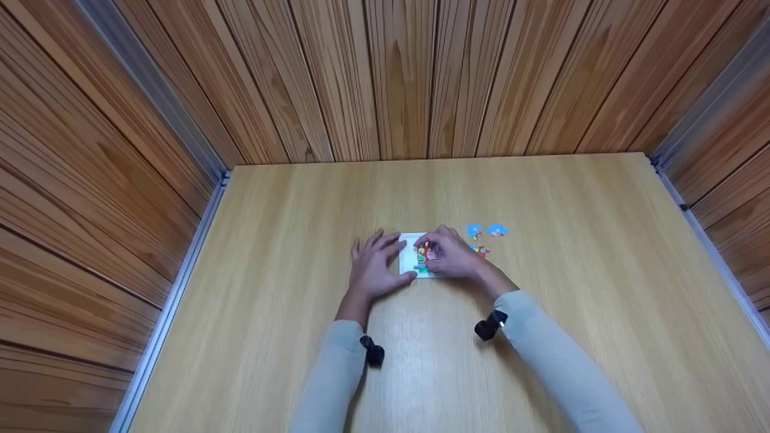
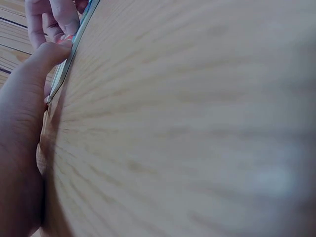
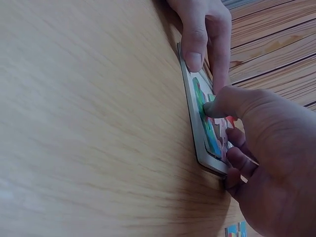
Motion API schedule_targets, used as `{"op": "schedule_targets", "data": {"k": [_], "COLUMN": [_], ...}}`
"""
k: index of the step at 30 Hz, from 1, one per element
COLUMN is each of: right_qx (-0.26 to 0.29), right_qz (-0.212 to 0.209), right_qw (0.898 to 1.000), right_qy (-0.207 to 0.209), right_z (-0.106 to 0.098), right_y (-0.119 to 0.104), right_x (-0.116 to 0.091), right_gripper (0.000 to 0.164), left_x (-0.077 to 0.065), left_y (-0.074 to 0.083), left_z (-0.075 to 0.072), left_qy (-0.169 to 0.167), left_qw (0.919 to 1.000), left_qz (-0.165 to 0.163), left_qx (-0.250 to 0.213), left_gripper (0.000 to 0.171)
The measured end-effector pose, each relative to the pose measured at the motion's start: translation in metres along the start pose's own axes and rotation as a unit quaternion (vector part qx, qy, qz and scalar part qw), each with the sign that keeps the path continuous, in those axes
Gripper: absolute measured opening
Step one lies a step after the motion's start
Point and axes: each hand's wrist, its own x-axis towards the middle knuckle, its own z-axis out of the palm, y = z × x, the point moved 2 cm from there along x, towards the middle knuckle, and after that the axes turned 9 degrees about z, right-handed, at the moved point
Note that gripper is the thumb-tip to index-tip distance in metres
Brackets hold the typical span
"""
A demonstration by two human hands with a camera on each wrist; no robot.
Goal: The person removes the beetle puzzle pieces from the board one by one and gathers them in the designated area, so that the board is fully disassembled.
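Note:
A small white puzzle board (image 1: 408, 255) lies on the table, with colourful pieces assembled in its lower right part. My left hand (image 1: 376, 267) rests at the board's left side, fingers spread and its thumb on the near edge. Over the pieces, my right hand (image 1: 451, 252) has its fingers curled and seems to pinch a puzzle piece, mostly hidden under it. In the right wrist view, the right thumb touches the picture beside a green and blue strip (image 3: 210, 133), and the left thumb (image 3: 194, 59) presses the board's corner.
Loose pieces lie right of the board: a blue one (image 1: 474, 230), another blue one (image 1: 497, 230) and a red and blue one (image 1: 481, 250) near the right wrist. Wood-panelled walls (image 1: 397, 78) border the table (image 1: 289, 240) at the back and sides.

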Motion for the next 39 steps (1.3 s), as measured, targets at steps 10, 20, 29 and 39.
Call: {"op": "schedule_targets", "data": {"k": [10, 20, 29, 39], "right_qx": [0.005, 0.01, 0.019, 0.016], "right_qz": [-0.017, -0.014, -0.018, 0.01], "right_qw": [1.0, 1.0, 1.0, 1.0], "right_qy": [0.005, -0.015, -0.006, -0.001], "right_z": [0.0, -0.005, -0.002, -0.009], "right_y": [0.004, 0.005, 0.017, 0.007], "right_x": [0.0, -0.002, 0.002, -0.005], "right_gripper": [0.042, 0.044, 0.041, 0.043], "left_x": [0.0, 0.0, -0.001, 0.0], "left_y": [-0.001, 0.0, 0.001, -0.001], "left_z": [0.001, 0.0, -0.001, 0.001], "left_qy": [0.003, 0.006, 0.006, 0.001], "left_qw": [1.0, 1.0, 1.0, 1.0], "left_qz": [-0.001, 0.004, 0.004, 0.0], "left_qx": [0.001, 0.004, 0.006, 0.001], "left_gripper": [0.082, 0.083, 0.082, 0.084]}}
